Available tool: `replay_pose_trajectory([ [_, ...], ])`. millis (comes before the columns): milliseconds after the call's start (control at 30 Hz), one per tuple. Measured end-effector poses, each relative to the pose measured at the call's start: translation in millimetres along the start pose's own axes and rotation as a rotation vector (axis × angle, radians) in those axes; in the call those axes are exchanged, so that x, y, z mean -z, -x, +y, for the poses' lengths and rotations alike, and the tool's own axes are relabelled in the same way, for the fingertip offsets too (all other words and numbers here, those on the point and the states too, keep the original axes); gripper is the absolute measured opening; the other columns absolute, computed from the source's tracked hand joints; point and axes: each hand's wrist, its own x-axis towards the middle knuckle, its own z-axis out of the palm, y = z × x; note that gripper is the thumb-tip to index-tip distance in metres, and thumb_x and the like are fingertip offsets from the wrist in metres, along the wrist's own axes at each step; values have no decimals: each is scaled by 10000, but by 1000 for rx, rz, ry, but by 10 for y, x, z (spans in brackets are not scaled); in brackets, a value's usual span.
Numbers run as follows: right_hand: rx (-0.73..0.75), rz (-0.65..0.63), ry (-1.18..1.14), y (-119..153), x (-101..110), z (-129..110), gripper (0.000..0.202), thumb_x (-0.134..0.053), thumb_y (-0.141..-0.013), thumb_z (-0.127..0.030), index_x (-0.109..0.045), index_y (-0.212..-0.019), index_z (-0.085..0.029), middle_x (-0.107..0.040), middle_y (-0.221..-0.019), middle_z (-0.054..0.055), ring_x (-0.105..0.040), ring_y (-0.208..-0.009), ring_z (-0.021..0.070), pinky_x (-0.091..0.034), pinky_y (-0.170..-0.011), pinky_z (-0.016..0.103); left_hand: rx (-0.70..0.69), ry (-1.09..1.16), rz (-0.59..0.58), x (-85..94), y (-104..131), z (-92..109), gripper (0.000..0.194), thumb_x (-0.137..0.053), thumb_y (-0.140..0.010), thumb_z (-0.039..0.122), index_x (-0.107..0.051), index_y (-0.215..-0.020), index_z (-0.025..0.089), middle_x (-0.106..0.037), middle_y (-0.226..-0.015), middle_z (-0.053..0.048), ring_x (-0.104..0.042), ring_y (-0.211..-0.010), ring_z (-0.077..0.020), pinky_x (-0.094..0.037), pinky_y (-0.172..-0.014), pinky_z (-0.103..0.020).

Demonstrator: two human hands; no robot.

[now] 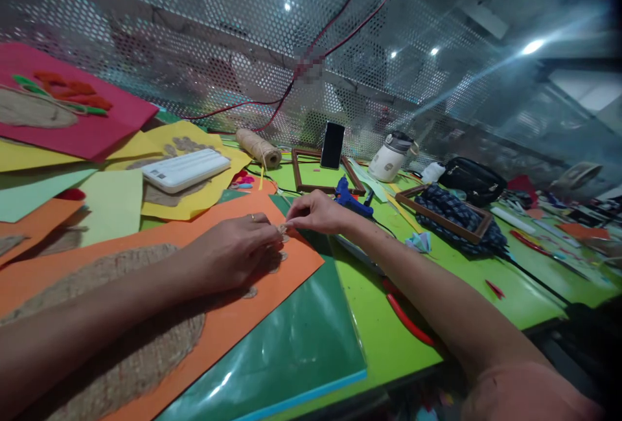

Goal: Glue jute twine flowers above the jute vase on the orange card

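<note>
An orange sheet (286, 285) lies over a dark green plastic-covered pack, bearing a large oval of coiled jute twine (165, 343) and a few small twine coils (250, 292) near its right end. Above these, my left hand (238, 246) pinches a small piece of jute twine (282, 231) between thumb and fingers. From the other side, my right hand (318, 211) has its fingertips closed on the same small piece. The exact shape of that piece is partly hidden by my fingers. My left forearm passes over the big oval and covers part of it.
Behind my hands are a blue glue gun (350, 199), a twine spool (259, 147), a propped phone (333, 145) and a white bottle (390, 157). A white power bank (187, 170) sits on yellow paper to the left. Red-handled pliers (408, 318) lie under my right forearm.
</note>
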Motion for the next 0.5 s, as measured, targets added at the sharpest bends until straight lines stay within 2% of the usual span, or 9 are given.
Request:
replay_pose_trajectory([
  [267,-7,-17,-24,55,-7,3,61,-726,-807,-118,-774,-775,-97,-693,-678,12,-566,-630,110,-412,-597,216,157,-33,-39,-46,22,-68,210,-511,-951,329,-643,-1019,181,-674,-927,-87,-629,-780,-204,-459,-670,-316],
  [367,-13,-34,-7,81,1,-16,66,-713,-809,-103,-772,-781,-92,-682,-668,9,-558,-627,104,-412,-601,213,176,-40,-31,-60,27,-69,201,-514,-955,334,-627,-1032,186,-677,-954,-83,-632,-795,-203,-452,-674,-309],
  [500,-19,-43,43,99,-2,-25,76,-694,-814,-85,-767,-793,-80,-674,-673,9,-542,-632,99,-401,-596,205,164,-83,-88,-74,31,-76,216,-486,-982,345,-626,-1034,188,-647,-919,-82,-617,-770,-202,-443,-661,-307],
])
